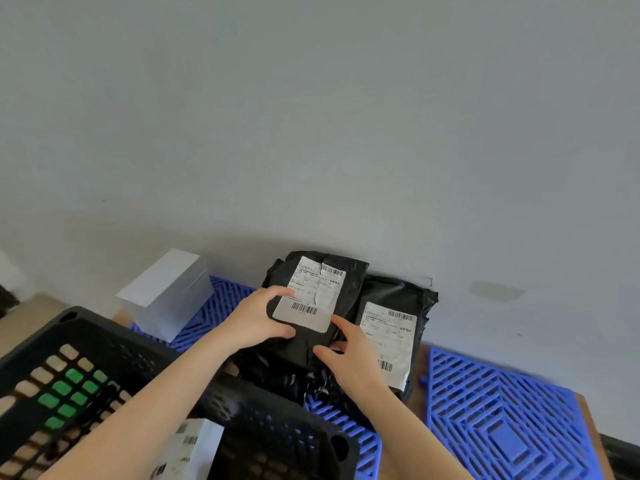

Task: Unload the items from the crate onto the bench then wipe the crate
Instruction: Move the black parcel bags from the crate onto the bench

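black crate (284, 424), blue lattice mats (502, 420)

Parcel-handling room: barcode-labelled black plastic mailer bags (394, 292) at 12 o'clock, black perforated plastic crate (270, 431) at 8 o'clock.

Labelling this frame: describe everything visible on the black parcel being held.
The black parcel is a crinkled plastic mailing bag with a white shipping label, torn down the middle, showing barcodes. It sits tilted, overlapping a second parcel on its right, above the blue mat. The left hand grips its left edge, the right hand its lower right corner.
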{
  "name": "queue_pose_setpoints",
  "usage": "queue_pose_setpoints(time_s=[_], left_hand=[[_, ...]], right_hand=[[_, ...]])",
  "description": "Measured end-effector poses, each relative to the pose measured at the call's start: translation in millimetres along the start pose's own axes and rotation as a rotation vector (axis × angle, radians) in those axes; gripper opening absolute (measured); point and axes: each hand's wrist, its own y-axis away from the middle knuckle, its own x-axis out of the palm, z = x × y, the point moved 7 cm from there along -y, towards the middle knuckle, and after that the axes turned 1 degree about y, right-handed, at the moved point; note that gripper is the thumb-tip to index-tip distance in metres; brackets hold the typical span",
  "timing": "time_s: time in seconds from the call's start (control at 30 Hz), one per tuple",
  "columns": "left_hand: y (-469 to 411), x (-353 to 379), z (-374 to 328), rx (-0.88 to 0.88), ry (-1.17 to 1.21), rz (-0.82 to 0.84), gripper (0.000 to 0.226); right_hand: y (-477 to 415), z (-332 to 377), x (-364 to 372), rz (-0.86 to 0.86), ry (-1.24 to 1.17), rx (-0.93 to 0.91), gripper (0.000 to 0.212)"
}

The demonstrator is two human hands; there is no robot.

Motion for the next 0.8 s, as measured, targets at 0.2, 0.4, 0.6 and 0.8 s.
queue_pose_setpoints(time_s=[0.2,0.4,0.6,0.8], left_hand=[[-8.4,9.7,17.9,-0.044,-0.099,0.041,0.078],[21.0,-22.6,5.5,0.060,-0.046,-0.239,0.059],[93.2,-62.7,10.6,-0.010,0.080,-0.586,0.031],[197.6,-83.9,25.3,-0.040,0.099,-0.758,0.023]], right_hand=[[-7.6,-8.9,16.8,0.102,-0.062,0.042,0.065],[8.9,-2.2,-8.5,-0.017,-0.028,0.044,0.058],[66.9,20.1,-40.5,-0.178,-0.131,0.027,0.033],[138.4,58.9,-35.9,-0.188,-0.215,-0.103,0.026]])
